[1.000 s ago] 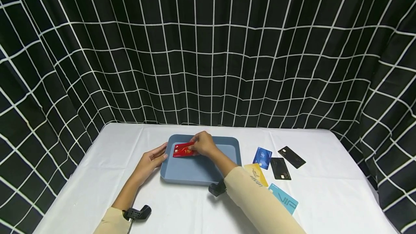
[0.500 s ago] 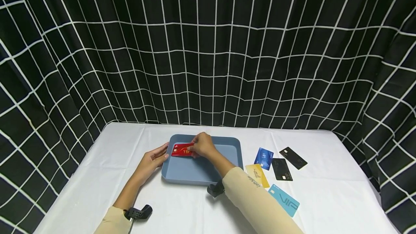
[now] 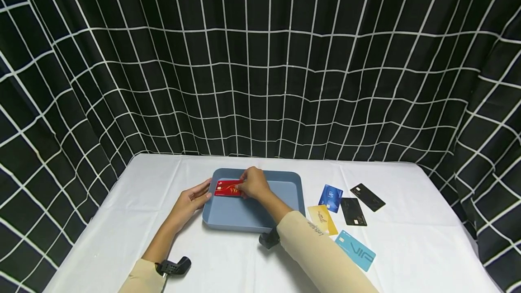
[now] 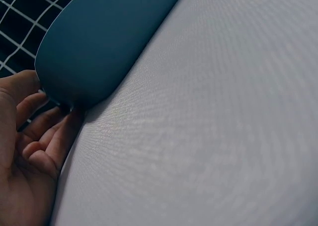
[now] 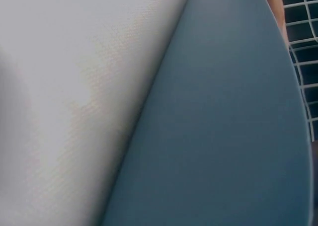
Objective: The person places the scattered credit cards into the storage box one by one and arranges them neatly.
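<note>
In the head view, a red VIP card is at the left end of the blue-grey tray. My right hand pinches the card's right end between thumb and fingers. Outside the tray's left side, my left hand touches the wall with fairly straight fingers, the thumb at the rim. Close up in the left wrist view, fingertips of the left hand meet the outer corner of the tray. The right wrist view holds mostly the tray's outer wall; the card is hidden there.
Right of the tray on the white-covered table lie a blue card, a gold card, a light blue VIP card, a black card and another black card. A black gridded curtain surrounds the table.
The red card, pinched in my right hand, has shifted slightly left and straightened along the tray's long side. My left hand stays against the tray.
</note>
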Demonstrator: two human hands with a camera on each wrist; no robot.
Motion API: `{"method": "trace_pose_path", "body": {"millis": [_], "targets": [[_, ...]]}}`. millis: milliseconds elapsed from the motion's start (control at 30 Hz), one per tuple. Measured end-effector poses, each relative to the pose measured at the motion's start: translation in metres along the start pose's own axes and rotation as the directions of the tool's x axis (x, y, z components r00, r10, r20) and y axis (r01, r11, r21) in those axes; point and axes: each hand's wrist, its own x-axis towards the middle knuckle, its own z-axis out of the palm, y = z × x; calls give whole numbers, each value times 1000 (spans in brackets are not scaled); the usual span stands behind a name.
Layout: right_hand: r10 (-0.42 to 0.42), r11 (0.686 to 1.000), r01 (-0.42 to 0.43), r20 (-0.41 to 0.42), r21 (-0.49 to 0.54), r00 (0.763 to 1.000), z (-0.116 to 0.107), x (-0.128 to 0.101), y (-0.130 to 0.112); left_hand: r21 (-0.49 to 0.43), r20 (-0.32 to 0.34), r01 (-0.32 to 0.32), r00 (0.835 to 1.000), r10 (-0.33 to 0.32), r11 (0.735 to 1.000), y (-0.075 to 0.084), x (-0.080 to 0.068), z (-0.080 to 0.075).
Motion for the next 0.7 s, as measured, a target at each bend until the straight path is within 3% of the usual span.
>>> {"method": "trace_pose_path", "body": {"millis": [700], "targets": [[-52,977,48,-15,-210,999,0,-4,-9,-1,2,-6,1000,6,1000,2,-1,0]]}}
